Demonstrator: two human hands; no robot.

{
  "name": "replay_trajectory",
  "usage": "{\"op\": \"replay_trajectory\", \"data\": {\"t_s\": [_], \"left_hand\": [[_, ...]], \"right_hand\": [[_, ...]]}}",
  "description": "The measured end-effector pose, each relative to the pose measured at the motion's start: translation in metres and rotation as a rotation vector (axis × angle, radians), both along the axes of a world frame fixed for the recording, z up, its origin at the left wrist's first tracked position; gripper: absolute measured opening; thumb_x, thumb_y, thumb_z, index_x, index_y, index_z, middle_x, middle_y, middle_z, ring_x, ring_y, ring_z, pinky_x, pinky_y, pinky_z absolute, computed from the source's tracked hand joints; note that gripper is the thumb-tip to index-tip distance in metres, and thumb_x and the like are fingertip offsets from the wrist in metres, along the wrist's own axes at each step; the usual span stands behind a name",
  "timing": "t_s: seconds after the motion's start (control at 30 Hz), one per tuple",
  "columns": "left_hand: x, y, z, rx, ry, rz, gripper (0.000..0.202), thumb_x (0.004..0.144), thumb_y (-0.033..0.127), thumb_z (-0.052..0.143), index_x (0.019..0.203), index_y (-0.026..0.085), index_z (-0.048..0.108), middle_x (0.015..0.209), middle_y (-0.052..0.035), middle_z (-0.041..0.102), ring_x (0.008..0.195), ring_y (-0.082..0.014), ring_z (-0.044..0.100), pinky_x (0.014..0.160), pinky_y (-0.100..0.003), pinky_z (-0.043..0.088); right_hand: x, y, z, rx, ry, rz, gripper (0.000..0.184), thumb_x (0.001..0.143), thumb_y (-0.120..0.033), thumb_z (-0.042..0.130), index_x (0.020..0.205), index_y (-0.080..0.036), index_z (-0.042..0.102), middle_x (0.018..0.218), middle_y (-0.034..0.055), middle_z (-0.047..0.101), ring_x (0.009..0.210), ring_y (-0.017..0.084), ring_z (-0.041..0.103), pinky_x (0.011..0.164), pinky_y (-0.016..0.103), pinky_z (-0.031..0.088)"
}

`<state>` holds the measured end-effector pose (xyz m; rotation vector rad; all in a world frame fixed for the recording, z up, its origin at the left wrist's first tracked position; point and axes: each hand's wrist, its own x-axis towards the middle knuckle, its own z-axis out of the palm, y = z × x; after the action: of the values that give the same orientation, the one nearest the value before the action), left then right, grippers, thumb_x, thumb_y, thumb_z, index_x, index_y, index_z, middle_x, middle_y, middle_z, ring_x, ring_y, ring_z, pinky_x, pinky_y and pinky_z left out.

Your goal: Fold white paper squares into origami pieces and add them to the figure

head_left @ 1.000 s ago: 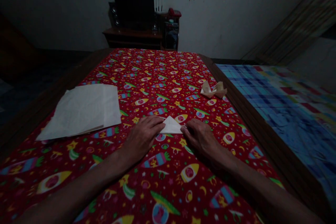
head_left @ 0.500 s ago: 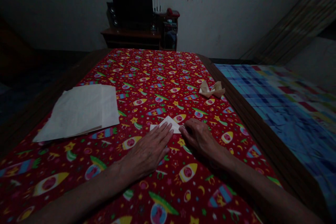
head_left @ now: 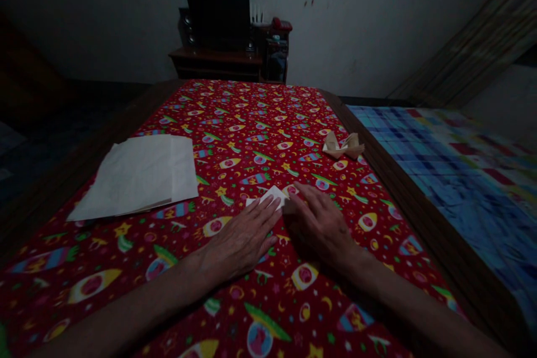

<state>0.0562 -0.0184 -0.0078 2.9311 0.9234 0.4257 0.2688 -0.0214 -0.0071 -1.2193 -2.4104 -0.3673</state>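
our left hand (head_left: pixel 237 241) lies flat and open, fingertips on the folded white paper (head_left: pixel 266 197); our right hand (head_left: pixel 321 229) rests open just beside that paper, gripping nothing.

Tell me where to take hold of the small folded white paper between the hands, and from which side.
Probably pinch the free far edge of the folded white paper, coming from the far side. It lies flat on the red rocket-print cloth, so a fingertip must slip under that edge; the near side is crowded by the left hand and right hand.
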Motion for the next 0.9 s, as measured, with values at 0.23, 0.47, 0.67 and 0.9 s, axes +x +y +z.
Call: {"op": "replay_trajectory", "data": {"t_s": [0.23,0.47,0.67,0.9], "left_hand": [[-0.013,-0.002,0.002,0.021,0.08,0.042,0.05,0.094,0.035,0.04,0.138,0.011,0.034,0.148,-0.0132,0.031,0.138,-0.0238,0.024,0.112,-0.04,0.028],[-0.034,-0.004,0.004,0.067,0.108,0.115,0.048,0.095,0.037,0.038,0.137,0.013,0.038,0.146,-0.0115,0.034,0.136,-0.0234,0.03,0.111,-0.04,0.028],[-0.043,0.003,0.002,0.05,0.04,0.172,0.041,0.094,0.03,0.038,0.132,0.015,0.046,0.139,-0.0108,0.046,0.13,-0.024,0.04,0.107,-0.045,0.033],[-0.043,0.016,0.003,0.004,-0.118,0.197,0.032,0.092,0.025,0.041,0.117,0.016,0.06,0.123,-0.008,0.061,0.115,-0.021,0.056,0.099,-0.039,0.046]], "right_hand": [[0.002,-0.016,-0.009,-0.264,-0.072,0.148,0.061,0.093,-0.038,0.042,0.142,-0.005,0.028,0.148,0.0171,0.028,0.139,0.025,0.019,0.111,0.043,0.03],[0.027,-0.023,-0.009,-0.264,-0.061,0.067,0.055,0.095,-0.035,0.039,0.142,-0.01,0.029,0.147,0.014,0.031,0.138,0.023,0.022,0.109,0.045,0.033],[0.018,-0.018,-0.003,-0.188,-0.036,-0.002,0.036,0.093,-0.028,0.044,0.124,-0.011,0.052,0.13,0.0161,0.053,0.124,0.025,0.046,0.104,0.048,0.035],[-0.021,0.006,0.018,-0.167,-0.253,0.078,0.012,0.089,-0.015,0.05,0.096,-0.013,0.059,0.098,0.0126,0.062,0.094,0.025,0.053,0.081,0.04,0.044]]}}
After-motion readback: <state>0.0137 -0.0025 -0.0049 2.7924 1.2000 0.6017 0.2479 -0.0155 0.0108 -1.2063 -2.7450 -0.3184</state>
